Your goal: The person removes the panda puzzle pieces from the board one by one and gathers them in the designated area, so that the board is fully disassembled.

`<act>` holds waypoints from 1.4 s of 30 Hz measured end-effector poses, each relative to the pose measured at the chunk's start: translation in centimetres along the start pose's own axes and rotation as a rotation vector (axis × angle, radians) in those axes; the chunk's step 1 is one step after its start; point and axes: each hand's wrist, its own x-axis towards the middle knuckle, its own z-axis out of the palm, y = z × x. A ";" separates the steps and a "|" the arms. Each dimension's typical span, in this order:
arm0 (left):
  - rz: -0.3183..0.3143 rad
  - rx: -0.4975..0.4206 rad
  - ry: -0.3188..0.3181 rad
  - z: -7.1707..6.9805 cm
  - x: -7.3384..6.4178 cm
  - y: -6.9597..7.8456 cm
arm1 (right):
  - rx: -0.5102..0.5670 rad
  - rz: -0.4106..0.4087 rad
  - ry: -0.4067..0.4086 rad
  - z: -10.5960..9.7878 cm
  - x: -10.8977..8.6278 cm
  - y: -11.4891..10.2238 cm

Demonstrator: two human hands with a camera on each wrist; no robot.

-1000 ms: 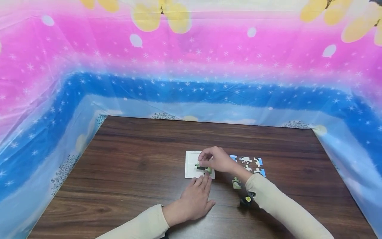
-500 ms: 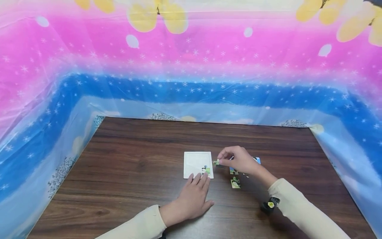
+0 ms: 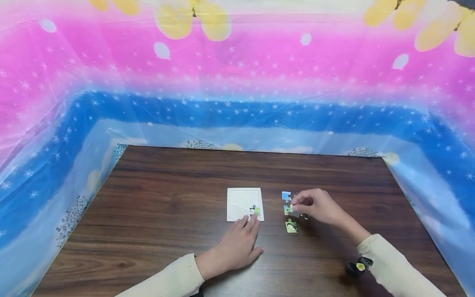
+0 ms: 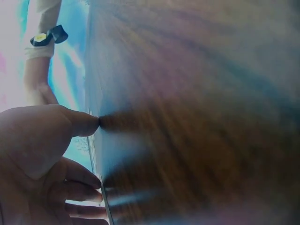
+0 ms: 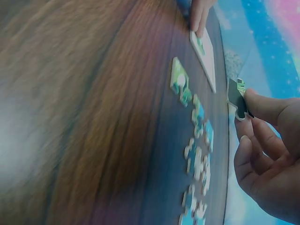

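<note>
A white puzzle tray lies on the table, with one green-and-white jigsaw piece in its lower right corner. My left hand is flat with its fingers extended, fingertips resting on the tray's near edge by that piece. To the right, my right hand pinches another jigsaw piece between thumb and fingers. It is held tilted above the table, its dark back showing in the right wrist view. Below it lie loose pieces, including a blue one and a green one. My right hand hides others in the head view.
Several more loose pieces lie in rows on the dark wooden table. A patterned pink and blue cloth stands round the back and sides. A black wrist strap sits on the right sleeve.
My right hand has moved right from over the tray to above the loose pieces, carrying the jigsaw piece with it. The left hand has stayed at the tray's near edge.
</note>
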 end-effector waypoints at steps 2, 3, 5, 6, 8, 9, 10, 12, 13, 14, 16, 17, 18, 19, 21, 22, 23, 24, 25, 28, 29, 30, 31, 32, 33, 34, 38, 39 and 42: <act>0.006 0.007 0.002 0.0 0.0 0.0 | -0.007 0.016 0.000 -0.2 -0.5 0.4; 0.010 0.006 0.003 0.1 0.1 -0.1 | -0.012 0.021 0.000 -0.3 -0.8 0.6; 0.012 0.004 0.004 0.1 0.1 -0.1 | -0.020 0.025 0.003 -0.4 -1.2 1.0; 0.012 0.002 0.006 0.1 0.1 -0.1 | -0.025 0.025 0.005 -0.5 -1.5 1.2; 0.018 -0.004 0.014 0.1 0.0 -0.2 | -0.029 0.025 0.007 -0.5 -1.9 1.5; 0.021 -0.006 0.017 0.2 0.0 -0.2 | -0.030 0.025 0.007 -0.6 -2.1 1.7; 0.022 -0.010 0.018 0.2 0.0 -0.3 | -0.029 0.026 0.008 -0.6 -2.3 1.8; 0.026 -0.022 0.025 0.2 -0.1 -0.4 | -0.021 0.030 -0.001 -0.7 -2.7 2.0; 0.028 -0.028 0.030 0.2 -0.1 -0.5 | -0.018 0.031 -0.007 -0.7 -2.8 2.1; 0.030 -0.029 0.034 0.1 -0.1 -0.6 | -0.017 0.035 -0.013 -0.7 -3.0 2.2; 0.038 -0.029 0.051 0.0 -0.1 -0.9 | -0.018 0.044 -0.029 -0.7 -3.3 2.4; 0.044 -0.027 0.062 0.0 0.0 -1.0 | -0.019 0.048 -0.036 -0.7 -3.5 2.5; 0.049 -0.027 0.074 -0.1 -0.1 -1.2 | -0.022 0.051 -0.042 -0.7 -3.6 2.6; 0.053 -0.023 0.083 -0.2 -0.1 -1.4 | -0.025 0.054 -0.047 -0.6 -3.7 2.7; 0.057 -0.022 0.090 -0.4 -0.1 -1.8 | -0.030 0.062 -0.054 -0.5 -3.9 2.9; 0.055 -0.024 0.086 -0.4 -0.2 -2.0 | -0.032 0.063 -0.057 -0.4 -4.0 2.9; 0.052 -0.025 0.075 -0.5 -0.2 -2.2 | -0.033 0.063 -0.059 -0.3 -4.1 3.0; 0.045 -0.030 0.058 -0.5 -0.3 -2.5 | -0.035 0.064 -0.062 -0.2 -4.1 3.0; 0.040 -0.032 0.039 -0.6 -0.4 -2.7 | -0.036 0.065 -0.061 -0.1 -4.2 3.0; 0.023 -0.053 -0.015 -0.6 -0.7 -3.4 | -0.042 0.058 -0.058 0.1 -4.3 3.0; 0.017 -0.065 -0.028 -0.6 -0.8 -3.6 | -0.047 0.057 -0.053 0.2 -4.4 3.0; 0.011 -0.076 -0.039 -0.6 -0.9 -3.8 | -0.052 0.056 -0.050 0.2 -4.4 3.0; 0.007 -0.084 -0.047 -0.5 -0.9 -4.0 | -0.056 0.055 -0.048 0.3 -4.4 3.0; 0.002 -0.090 -0.052 -0.5 -1.0 -4.2 | -0.062 0.052 -0.047 0.3 -4.4 3.1; -0.004 -0.093 -0.058 -0.5 -1.1 -4.3 | -0.066 0.050 -0.047 0.3 -4.5 3.1; -0.009 -0.096 -0.064 -0.4 -1.1 -4.5 | -0.070 0.048 -0.048 0.3 -4.5 3.2; -0.014 -0.099 -0.078 -0.1 -1.3 -5.1 | -0.072 0.058 -0.053 0.3 -4.6 3.2; -0.011 -0.102 -0.078 0.0 -1.3 -5.2 | -0.072 0.060 -0.052 0.3 -4.6 3.2; 0.003 -0.122 -0.083 0.1 -1.3 -5.5 | -0.073 0.063 -0.042 0.4 -4.6 3.2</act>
